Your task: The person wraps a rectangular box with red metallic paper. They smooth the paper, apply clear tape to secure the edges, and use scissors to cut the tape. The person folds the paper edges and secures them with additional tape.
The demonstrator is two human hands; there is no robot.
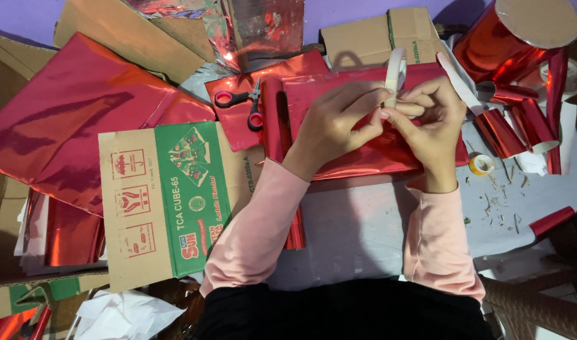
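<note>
My left hand (336, 123) and my right hand (430, 119) meet over a box wrapped in shiny red foil (364, 157). Both pinch a white roll of tape (395, 72) that stands on edge between the fingertips, and a loose strip of the tape (455, 82) trails off to the right. Pink sleeves cover both forearms. Left of the box, a rolled tube of red foil (274, 119) lies upright in view, and scissors with pink and black handles (241, 104) rest on a red sheet.
A flattened cardboard carton with a green panel (169, 195) lies at left beside large red foil sheets (68, 107). A big red foil roll (521, 31), short foil tubes (509, 129) and a small yellow tape roll (482, 165) sit at right. Paper scraps dot the grey surface (364, 233).
</note>
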